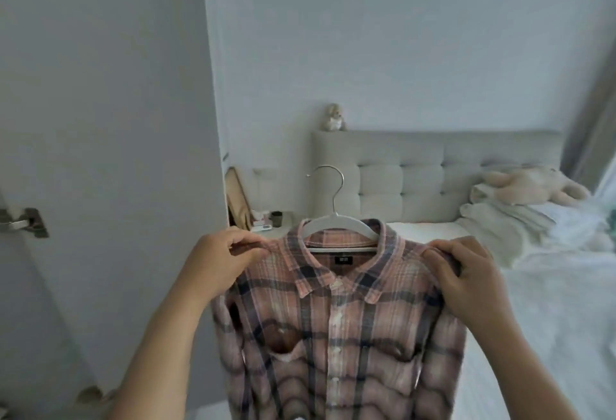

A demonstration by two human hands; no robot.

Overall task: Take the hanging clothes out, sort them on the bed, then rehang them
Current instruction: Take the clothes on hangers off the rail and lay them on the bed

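A pink and navy plaid shirt [340, 326] hangs in front of me on a white hanger [336, 223] with a metal hook. I hold it up by both shoulders. My left hand [220, 259] pinches the shirt's left shoulder between thumb and fingers. The fingers of my right hand [466, 273] curl round the right shoulder. The shirt is buttoned, and its lower part runs out of the bottom of the view. Behind it lies the bed [550, 303] with white bedding.
An open white wardrobe door [100, 119] with a metal hinge stands close on the left. A grey tufted headboard [433, 179] carries a small plush toy. Folded bedding and a large plush toy [530, 186] lie at the bed's head. A nightstand [266, 223] holds small items.
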